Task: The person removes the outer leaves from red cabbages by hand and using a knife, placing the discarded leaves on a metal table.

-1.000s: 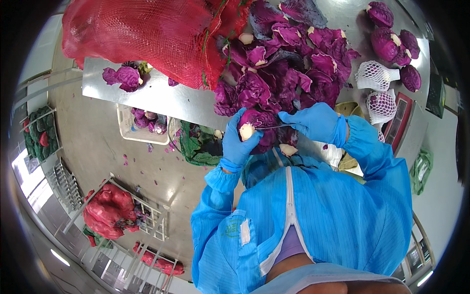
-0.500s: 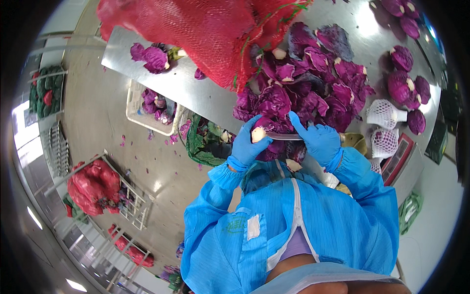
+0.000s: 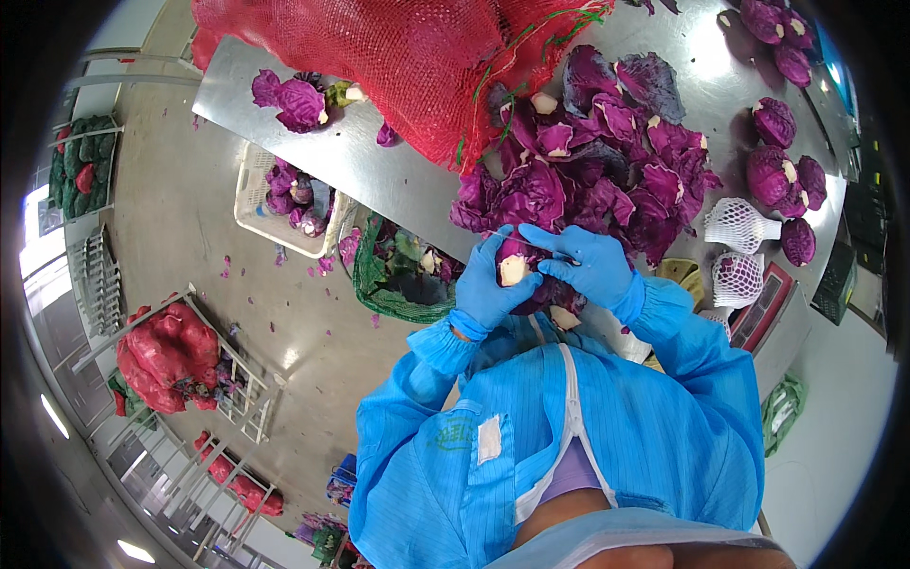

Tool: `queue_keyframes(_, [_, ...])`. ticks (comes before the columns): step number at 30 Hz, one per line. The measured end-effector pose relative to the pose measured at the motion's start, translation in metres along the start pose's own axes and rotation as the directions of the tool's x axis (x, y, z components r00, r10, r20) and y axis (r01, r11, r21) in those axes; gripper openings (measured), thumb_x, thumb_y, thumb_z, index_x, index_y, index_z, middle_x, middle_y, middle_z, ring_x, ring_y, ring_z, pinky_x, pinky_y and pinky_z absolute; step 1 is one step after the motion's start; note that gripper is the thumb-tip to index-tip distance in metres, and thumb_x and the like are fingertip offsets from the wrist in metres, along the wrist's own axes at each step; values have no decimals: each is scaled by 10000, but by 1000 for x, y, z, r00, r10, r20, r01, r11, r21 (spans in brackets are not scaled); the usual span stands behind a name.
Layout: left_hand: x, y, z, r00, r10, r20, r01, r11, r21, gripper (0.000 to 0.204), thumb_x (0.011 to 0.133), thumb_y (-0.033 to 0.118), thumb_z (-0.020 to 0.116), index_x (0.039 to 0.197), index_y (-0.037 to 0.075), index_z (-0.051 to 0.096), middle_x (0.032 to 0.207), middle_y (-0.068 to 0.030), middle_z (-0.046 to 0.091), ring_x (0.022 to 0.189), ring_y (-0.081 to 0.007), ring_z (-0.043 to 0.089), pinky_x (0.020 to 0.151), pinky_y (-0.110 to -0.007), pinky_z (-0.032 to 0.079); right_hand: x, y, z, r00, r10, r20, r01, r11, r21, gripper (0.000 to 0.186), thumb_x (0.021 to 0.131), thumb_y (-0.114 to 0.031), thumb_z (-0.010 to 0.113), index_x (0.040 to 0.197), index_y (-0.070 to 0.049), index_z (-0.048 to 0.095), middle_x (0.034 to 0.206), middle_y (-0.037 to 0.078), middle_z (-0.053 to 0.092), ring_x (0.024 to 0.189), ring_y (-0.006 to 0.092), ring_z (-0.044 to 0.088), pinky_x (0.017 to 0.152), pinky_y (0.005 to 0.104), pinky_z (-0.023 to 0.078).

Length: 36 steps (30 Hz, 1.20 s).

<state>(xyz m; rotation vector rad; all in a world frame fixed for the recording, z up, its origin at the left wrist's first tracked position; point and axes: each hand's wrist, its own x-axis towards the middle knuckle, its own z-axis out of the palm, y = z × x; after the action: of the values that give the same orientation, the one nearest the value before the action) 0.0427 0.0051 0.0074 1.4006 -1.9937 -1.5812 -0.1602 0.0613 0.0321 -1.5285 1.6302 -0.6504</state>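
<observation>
My left hand (image 3: 488, 284) is curled round a red cabbage (image 3: 515, 271), its pale cut stem end turned up. From the other side, my right hand (image 3: 592, 266) reaches over the cabbage with bent fingers, in a blue glove like the left. It grips a knife, now mostly hidden; only a thin edge shows by the fingertips. Just beyond both hands lies a heap of loose purple cabbage leaves (image 3: 607, 180). A pale stem piece (image 3: 565, 318) sits near my body, below the right hand.
A bulging red mesh sack (image 3: 379, 66) covers the far left of the metal table (image 3: 275, 128). Trimmed cabbages (image 3: 770, 175) and white foam nets (image 3: 739, 226) stand at right. Left of the table are a white crate (image 3: 251, 204) with cabbages and a green-lined bin (image 3: 398, 305) of scraps.
The cabbage has turned so its stem end faces up more. My right hand has shifted left and closed in over it, and the knife blade, plain before, is now mostly hidden.
</observation>
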Motion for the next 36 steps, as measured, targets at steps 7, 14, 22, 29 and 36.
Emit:
queue_keyframes(7, [3, -4, 6, 999, 20, -24, -20, 999, 26, 850, 689, 395, 816, 1384, 63, 457, 1220, -197, 544, 1122, -315, 579, 956, -385, 472, 13, -6, 2, 926, -378, -18, 354, 882, -310, 348, 760, -136, 772, 1099, -114, 695, 768, 61, 571, 617, 205, 582, 544, 312, 462])
queue_keyframes(14, [-6, -1, 1, 999, -11, -52, 8, 999, -44, 858, 683, 401, 819, 1384, 65, 456, 1243, -186, 534, 1128, -305, 577, 968, -377, 464, 10, -14, -24, 907, 415, 69, -347, 646, 680, 293, 857, -149, 729, 1125, -38, 688, 805, 26, 657, 628, 80, 515, 608, 248, 455])
queue_keyframes(22, [-4, -2, 2, 1000, 15, -15, -15, 1000, -19, 848, 692, 355, 814, 1374, 14, 445, 1235, -178, 541, 1127, -268, 566, 976, -371, 454, 2, 3, 14, 988, -149, -40, 154, 972, 179, 381, 798, -194, 744, 1171, -180, 673, 785, 77, 571, 675, 204, 570, 634, 314, 487])
queue_keyframes(29, [-11, -7, 9, 989, 118, -88, -124, 991, -56, 851, 704, 341, 819, 1394, 28, 431, 1293, -183, 507, 1186, -297, 540, 1005, -369, 442, 6, 14, 32, 916, 42, -400, 167, 864, 475, 168, 867, -92, 696, 1009, -5, 682, 906, 65, 693, 703, 88, 588, 599, 274, 471])
queue_keyframes(36, [-30, -19, 30, 986, 65, -152, -101, 966, -239, 883, 723, 244, 809, 1436, 0, 350, 1371, -197, 413, 1271, -305, 443, 1071, -391, 367, -31, -2, 17, 945, 310, -104, -231, 859, 457, 521, 856, -166, 724, 1343, -76, 561, 901, 3, 634, 758, 51, 468, 679, 234, 421])
